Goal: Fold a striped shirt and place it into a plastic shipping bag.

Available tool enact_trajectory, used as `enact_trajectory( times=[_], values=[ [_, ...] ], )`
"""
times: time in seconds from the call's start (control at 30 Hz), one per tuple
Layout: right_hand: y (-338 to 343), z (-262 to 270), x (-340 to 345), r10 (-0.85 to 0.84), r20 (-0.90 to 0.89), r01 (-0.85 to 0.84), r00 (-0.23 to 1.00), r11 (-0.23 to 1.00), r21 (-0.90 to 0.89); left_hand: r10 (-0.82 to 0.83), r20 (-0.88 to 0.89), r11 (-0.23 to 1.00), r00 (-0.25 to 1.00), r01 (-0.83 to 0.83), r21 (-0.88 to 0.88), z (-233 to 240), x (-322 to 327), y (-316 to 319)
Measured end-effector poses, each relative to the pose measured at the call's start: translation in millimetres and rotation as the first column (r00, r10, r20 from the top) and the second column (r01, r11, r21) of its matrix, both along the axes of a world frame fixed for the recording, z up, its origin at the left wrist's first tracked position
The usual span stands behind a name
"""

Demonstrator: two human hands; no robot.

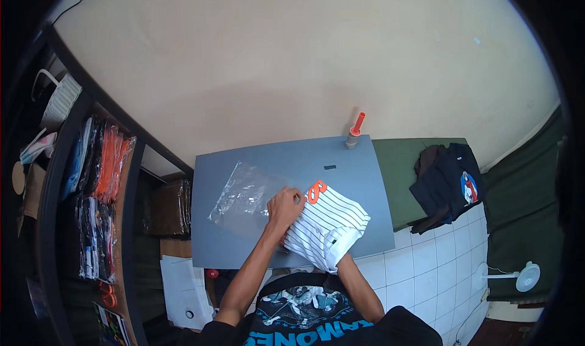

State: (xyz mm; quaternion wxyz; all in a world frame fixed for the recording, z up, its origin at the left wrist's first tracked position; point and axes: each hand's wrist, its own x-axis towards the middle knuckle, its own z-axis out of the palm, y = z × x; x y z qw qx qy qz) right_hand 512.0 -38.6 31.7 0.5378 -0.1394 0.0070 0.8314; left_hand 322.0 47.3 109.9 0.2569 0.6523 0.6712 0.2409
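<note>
A folded white shirt with dark pinstripes (340, 206) and orange lettering is held at a slant over the front of a grey tabletop (356, 172). Its collar end points toward me and shows a small dark label. My left hand (285, 205) is bent at the shirt's left edge, thumb and fingers curled together on it; the fingertips are partly hidden. Under the collar end goes my right hand (346, 260), and the cloth covers its fingers as it supports the shirt. A clear plastic bag (244, 193) lies flat on the tabletop, left of the shirt and partly behind my left hand.
A tape roll with a red-handled dispenser (354, 136) stands at the tabletop's back edge. A small dark strip (330, 167) lies nearer. Dark folded garments (445, 186) rest on green cloth at right. Shelves (125, 209) with bagged clothes stand left; a white fan (528, 276) is right.
</note>
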Motion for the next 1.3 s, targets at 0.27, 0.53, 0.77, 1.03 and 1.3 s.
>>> enact_trajectory(
  times=[0.27, 0.53, 0.77, 1.03, 1.3],
  values=[
    [-5, 13, 4, 0.009, 0.21, 0.013, 0.978, 0.995, -0.102, -0.049, 0.134, 0.984, 0.99, 0.071, -0.165, 1, 19, 33],
    [-15, 12, 13, 0.063, 0.066, -0.055, 0.996, 0.992, -0.112, -0.11, -0.083, 0.994, 0.99, 0.109, -0.023, 2, 44, 31],
    [-18, 49, 7, 0.136, 0.599, -0.147, 0.789, 0.989, -0.031, -0.075, -0.003, 0.989, 0.997, 0.074, 0.128, -12, 44, 16],
    [-20, 21, 7, 0.052, 0.504, -0.145, 0.862, 0.978, 0.147, -0.447, 0.005, 0.886, 0.895, 0.442, 0.141, -16, 32, -23],
    [4, 15, -13, -0.065, 0.591, -0.108, 0.804, 0.962, 0.252, -0.549, 0.037, 0.826, 0.835, 0.534, 0.182, 27, 52, -56]
  ],
)
